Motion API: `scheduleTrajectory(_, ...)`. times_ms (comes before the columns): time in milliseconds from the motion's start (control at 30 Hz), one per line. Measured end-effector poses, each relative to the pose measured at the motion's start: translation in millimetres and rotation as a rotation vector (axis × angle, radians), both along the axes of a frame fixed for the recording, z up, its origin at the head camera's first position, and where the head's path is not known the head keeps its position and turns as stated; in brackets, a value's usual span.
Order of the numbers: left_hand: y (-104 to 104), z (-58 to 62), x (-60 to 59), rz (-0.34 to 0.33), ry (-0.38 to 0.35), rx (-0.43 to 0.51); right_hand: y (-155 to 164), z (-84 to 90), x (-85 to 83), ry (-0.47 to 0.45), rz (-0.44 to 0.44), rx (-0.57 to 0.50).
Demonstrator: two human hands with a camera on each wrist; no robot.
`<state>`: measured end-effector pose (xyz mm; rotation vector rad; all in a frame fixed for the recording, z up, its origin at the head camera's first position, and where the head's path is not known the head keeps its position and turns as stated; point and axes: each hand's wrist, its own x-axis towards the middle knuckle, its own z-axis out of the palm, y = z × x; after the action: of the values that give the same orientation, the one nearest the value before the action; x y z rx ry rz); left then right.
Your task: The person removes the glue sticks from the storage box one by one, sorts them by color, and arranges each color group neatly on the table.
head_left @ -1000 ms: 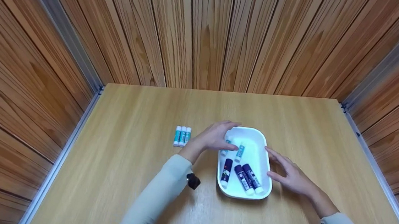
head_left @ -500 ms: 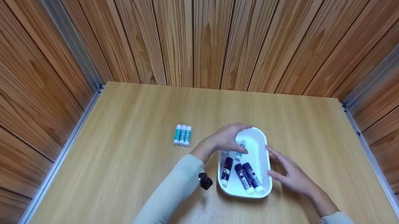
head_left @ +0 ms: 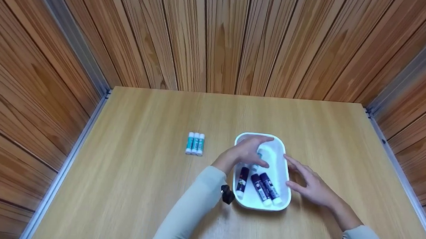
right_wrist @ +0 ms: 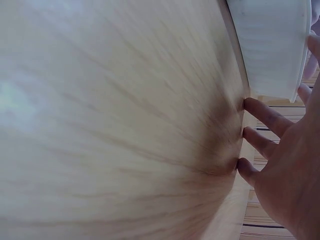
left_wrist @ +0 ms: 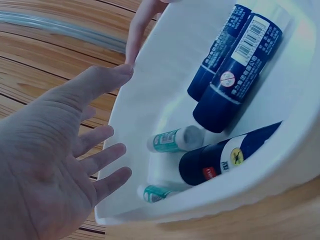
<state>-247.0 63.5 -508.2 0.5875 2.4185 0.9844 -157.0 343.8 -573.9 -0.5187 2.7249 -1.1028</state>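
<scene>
Tray (head_left: 282, 201): plain white, glossy. Three near sticks in it (head_left: 261, 185): dark navy bodies, white caps; one carries a white barcode label (left_wrist: 250, 37) and a small red-ringed symbol, another a yellow mark and a red one (left_wrist: 220, 162). Two far sticks (left_wrist: 172, 140): white with teal label bands. Three sticks on the table at left (head_left: 195, 144): white with teal bands. Table (head_left: 135, 189): light tan wood grain. Walls (head_left: 219, 36): orange-brown wood planks, dark streaked grain, grey metal corner strips. Sleeves (head_left: 186, 216): pale grey-green. Wrist straps (head_left: 227, 194): black.

The right hand (right_wrist: 290, 175) rests its fingers (right_wrist: 265, 116) on the table (right_wrist: 115, 125) beside the white tray (right_wrist: 270, 45).
</scene>
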Motion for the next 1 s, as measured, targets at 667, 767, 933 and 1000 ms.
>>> scheduleTrajectory(667,6,-15.7,2.9,-0.015,-0.037,0.026,0,-0.5,-0.8,0.011,-0.003,0.008)
scheduleTrajectory(767,6,-16.9,2.2,-0.009,-0.032,0.03,-1,-0.7,-0.6,0.008,-0.002,0.012)
scheduleTrajectory(933,9,-18.7,1.2,0.006,-0.038,-0.023,-1,-0.5,0.1,-0.005,-0.006,0.009)
scheduleTrajectory(1000,11,-19.5,1.2,0.006,-0.037,-0.036,-1,-0.1,0.3,-0.01,-0.007,0.007)
